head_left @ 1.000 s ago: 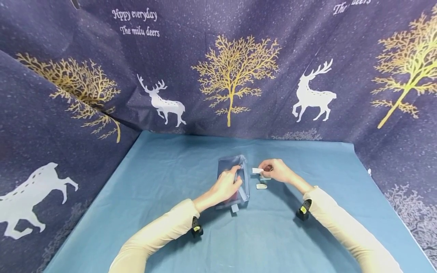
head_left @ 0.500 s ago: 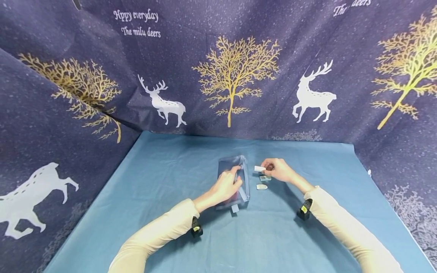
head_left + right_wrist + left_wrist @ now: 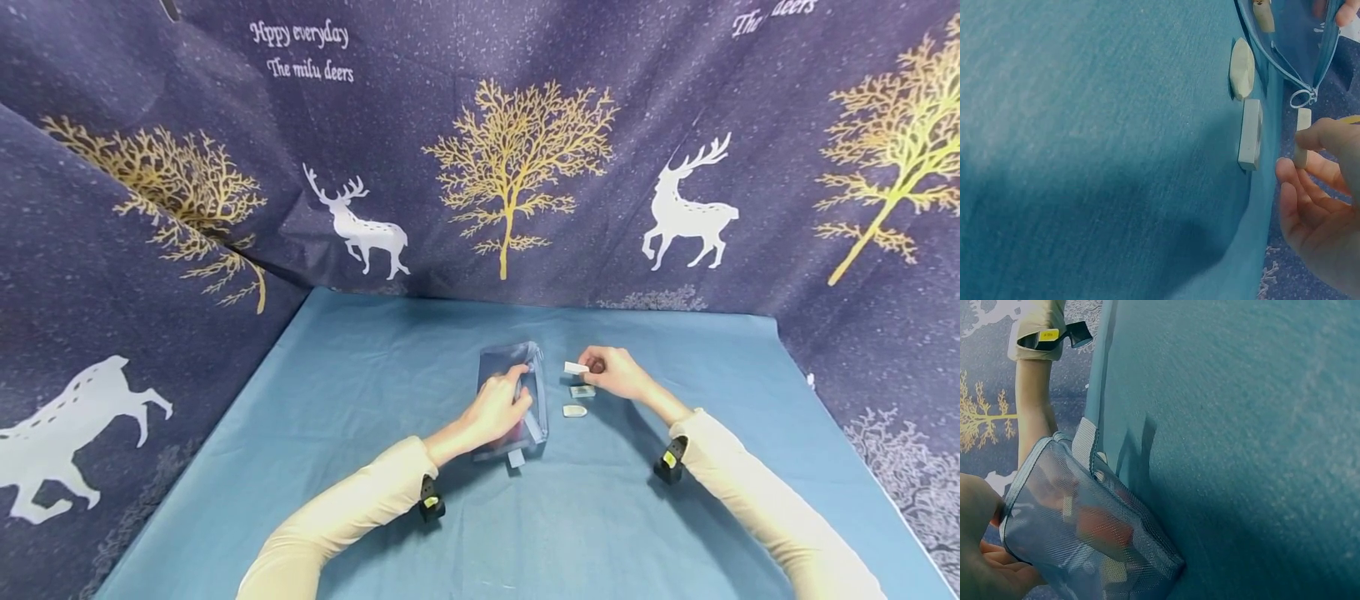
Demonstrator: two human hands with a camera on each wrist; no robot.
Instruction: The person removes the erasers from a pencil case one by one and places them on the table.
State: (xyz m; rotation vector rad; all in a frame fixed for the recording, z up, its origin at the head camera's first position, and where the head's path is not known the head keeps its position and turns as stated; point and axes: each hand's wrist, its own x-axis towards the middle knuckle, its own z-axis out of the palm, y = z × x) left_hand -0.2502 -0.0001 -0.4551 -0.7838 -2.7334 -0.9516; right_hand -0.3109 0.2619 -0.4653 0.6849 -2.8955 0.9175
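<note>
In the head view my left hand (image 3: 495,407) holds the blue mesh zip pouch (image 3: 495,360) by its edges, with the index finger stretched along the far part. The pouch (image 3: 1041,515) gapes in the left wrist view, and a reddish thing (image 3: 1104,528) and a pale block (image 3: 1114,572) show dimly through its mesh. Right of the pouch, my right hand (image 3: 617,372) pinches a small white eraser (image 3: 574,367) between thumb and fingers, above the table. Beneath it lie a rectangular eraser (image 3: 582,391) and one with a rounded end (image 3: 574,411).
A blue cloth (image 3: 397,358) covers the table. Behind it hangs a dark curtain (image 3: 570,275) printed with deer and trees. The pouch's fabric tab (image 3: 516,458) sticks out at its near end, and a zip ring (image 3: 1300,98) hangs near the held eraser in the right wrist view.
My right hand has shifted slightly right and away from me with the white eraser, uncovering more of the rectangular one below. The left hand and the pouch stay put.
</note>
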